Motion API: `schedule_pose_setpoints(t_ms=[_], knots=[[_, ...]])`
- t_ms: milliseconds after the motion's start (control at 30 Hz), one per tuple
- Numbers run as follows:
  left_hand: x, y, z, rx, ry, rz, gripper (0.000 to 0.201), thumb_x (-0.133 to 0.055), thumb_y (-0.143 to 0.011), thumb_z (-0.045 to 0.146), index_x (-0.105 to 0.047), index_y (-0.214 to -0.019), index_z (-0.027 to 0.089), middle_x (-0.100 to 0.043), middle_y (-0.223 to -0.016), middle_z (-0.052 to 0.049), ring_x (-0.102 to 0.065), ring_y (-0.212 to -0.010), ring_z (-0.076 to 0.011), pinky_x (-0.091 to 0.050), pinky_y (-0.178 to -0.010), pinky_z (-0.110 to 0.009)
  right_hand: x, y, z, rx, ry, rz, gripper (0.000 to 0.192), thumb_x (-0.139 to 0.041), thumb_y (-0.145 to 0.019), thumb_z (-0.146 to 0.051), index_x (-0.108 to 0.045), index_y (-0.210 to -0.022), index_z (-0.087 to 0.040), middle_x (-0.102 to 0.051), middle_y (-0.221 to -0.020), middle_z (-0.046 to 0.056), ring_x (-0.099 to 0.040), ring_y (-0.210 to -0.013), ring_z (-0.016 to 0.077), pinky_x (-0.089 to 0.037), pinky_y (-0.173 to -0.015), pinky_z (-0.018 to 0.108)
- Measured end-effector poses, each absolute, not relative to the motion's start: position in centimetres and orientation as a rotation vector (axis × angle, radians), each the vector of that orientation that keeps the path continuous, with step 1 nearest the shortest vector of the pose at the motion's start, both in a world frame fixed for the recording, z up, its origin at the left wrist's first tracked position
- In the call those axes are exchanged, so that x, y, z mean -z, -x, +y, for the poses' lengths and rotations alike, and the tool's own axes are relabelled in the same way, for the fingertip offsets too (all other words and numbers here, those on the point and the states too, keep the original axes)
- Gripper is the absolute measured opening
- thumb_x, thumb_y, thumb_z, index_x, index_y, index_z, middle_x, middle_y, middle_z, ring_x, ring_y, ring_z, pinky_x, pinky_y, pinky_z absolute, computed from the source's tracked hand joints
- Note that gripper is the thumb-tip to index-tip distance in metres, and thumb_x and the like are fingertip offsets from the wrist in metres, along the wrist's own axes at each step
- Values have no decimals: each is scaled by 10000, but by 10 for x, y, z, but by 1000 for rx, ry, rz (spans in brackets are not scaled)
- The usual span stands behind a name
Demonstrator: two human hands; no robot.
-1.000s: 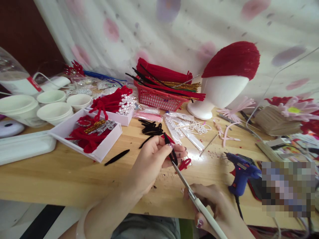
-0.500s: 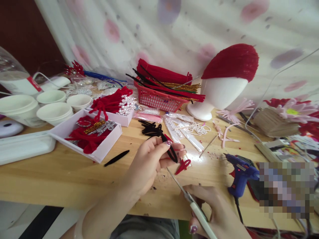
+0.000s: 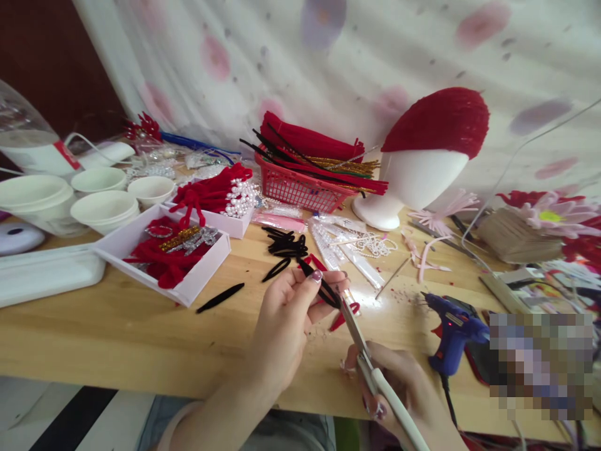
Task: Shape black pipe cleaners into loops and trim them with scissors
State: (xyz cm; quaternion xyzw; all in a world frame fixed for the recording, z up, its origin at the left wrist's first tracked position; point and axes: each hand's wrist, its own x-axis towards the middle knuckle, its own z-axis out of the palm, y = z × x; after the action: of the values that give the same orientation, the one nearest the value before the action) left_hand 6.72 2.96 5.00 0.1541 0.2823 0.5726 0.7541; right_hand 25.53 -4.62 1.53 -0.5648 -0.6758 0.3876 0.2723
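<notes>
Between thumb and fingers, my left hand (image 3: 293, 307) pinches a black pipe-cleaner loop (image 3: 327, 292) above the table. My right hand (image 3: 399, 388) is wrapped around a pair of white-handled scissors (image 3: 359, 341). The blade tips meet the near end of the black loop; whether they cut into it I cannot tell. Below the blades lies a red pipe-cleaner loop (image 3: 339, 321), partly covered. Behind my left hand is a pile of black loops (image 3: 285, 243), with one single black loop (image 3: 276, 270) nearer. A black pointed strip (image 3: 220, 298) lies to the left.
White boxes (image 3: 206, 275) of red pieces and paper cups (image 3: 106, 212) stand at left. A red basket (image 3: 300, 188) of pipe cleaners and a foam head (image 3: 417, 181) with a red cap are behind. A blue glue gun (image 3: 448, 341) lies right, near its cord.
My right hand has brought the scissors up to the black loop, their tips now at its end. The left hand has shifted slightly, keeping its pinch.
</notes>
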Motion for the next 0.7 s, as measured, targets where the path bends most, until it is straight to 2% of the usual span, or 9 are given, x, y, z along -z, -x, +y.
schedule_pose_setpoints(t_ms=[233,400,700], knots=[[-48,-73,27,-1303,-279,638,113,-724,-815,209,-694,-824,100,-764,-892,-113,-726,-843,-224,-621,-767,-388,-19,-249,-41,-1028,1494,-1815,663,-522,-792,-818,-685,-858,-179,-552,-610,6,-476,-520,144,-379,-474,236],[-47,-74,26,-1318,-282,638,99,-661,-872,175,-700,-819,102,-767,-838,-97,-737,-849,-223,-614,-806,-393,-27,-244,-40,-1041,1558,-1808,684,-508,-794,-827,-683,-851,-169,-516,-585,-12,-432,-527,137,-373,-506,243],[-47,-75,26,-1310,-284,680,102,-658,-881,168,-705,-811,110,-776,-879,-88,-732,-856,-201,-605,-855,-395,-24,-249,-37,-981,1502,-1928,588,-533,-844,-747,-685,-853,-179,-571,-640,3,-489,-552,148,-400,-516,230]])
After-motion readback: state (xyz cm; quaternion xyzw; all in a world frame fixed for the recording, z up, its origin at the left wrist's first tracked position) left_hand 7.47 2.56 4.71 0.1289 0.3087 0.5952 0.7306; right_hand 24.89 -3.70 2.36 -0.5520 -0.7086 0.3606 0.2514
